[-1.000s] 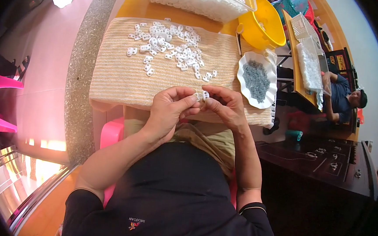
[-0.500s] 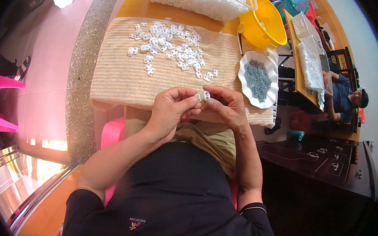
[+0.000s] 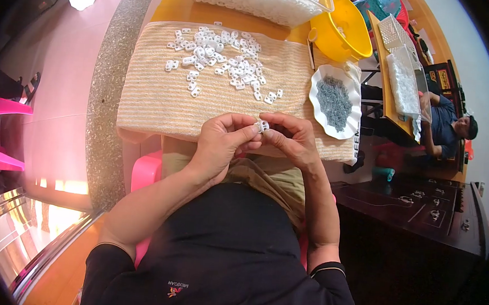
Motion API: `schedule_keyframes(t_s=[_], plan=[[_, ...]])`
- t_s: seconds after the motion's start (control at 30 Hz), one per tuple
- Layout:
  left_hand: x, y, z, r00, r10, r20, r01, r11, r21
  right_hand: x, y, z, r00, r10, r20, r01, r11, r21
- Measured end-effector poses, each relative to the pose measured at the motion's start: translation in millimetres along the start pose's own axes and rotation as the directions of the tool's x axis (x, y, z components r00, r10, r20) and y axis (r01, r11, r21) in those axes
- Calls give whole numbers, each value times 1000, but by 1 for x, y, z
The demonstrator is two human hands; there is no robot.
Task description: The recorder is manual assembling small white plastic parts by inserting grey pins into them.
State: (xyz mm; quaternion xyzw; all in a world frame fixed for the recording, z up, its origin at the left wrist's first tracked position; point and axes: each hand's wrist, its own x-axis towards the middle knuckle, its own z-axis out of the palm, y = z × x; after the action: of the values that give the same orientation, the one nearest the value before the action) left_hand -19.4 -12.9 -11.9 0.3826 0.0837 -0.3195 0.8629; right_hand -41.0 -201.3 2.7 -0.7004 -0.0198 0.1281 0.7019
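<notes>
Near the towel's front edge, my left hand and my right hand meet, both pinched with thumb and fingertips. Between them is a small white two-hole plastic piece, which my right fingers grip. My left fingertips close on another small pale piece pressed against it, mostly hidden. Loose white two-hole plastic pieces lie heaped and scattered on the striped tan towel beyond my hands. To the right, a white wavy-rimmed dish contains many small grey metal-looking parts.
A clear bin full of white pieces stands at the far edge, beside a yellow basin. A thin dark-tipped tool lies near the basin. At right, another person works at a second table. A pink stool stands left.
My hands have come slightly closer. The white two-hole piece in my right fingers, apart from the left's small piece before, now touches it and has turned a little.
</notes>
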Motion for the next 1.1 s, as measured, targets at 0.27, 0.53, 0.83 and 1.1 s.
schedule_keyframes(t_s=[0.27,0.53,0.83,1.1], plan=[[-1,1,-1,1000,-16,11,16,1000,-2,-1,-5,3,1000,6,-19,-6,1000,5],[0,0,-2,999,-37,19,37,999,-17,-1,4,1,1000,26,-13,-25,997,77],[-2,0,0,998,-67,16,68,996,-57,-3,9,1,998,61,-15,-56,973,225],[-4,2,2,995,-97,4,97,992,-75,-4,8,2,998,64,16,-66,948,311]])
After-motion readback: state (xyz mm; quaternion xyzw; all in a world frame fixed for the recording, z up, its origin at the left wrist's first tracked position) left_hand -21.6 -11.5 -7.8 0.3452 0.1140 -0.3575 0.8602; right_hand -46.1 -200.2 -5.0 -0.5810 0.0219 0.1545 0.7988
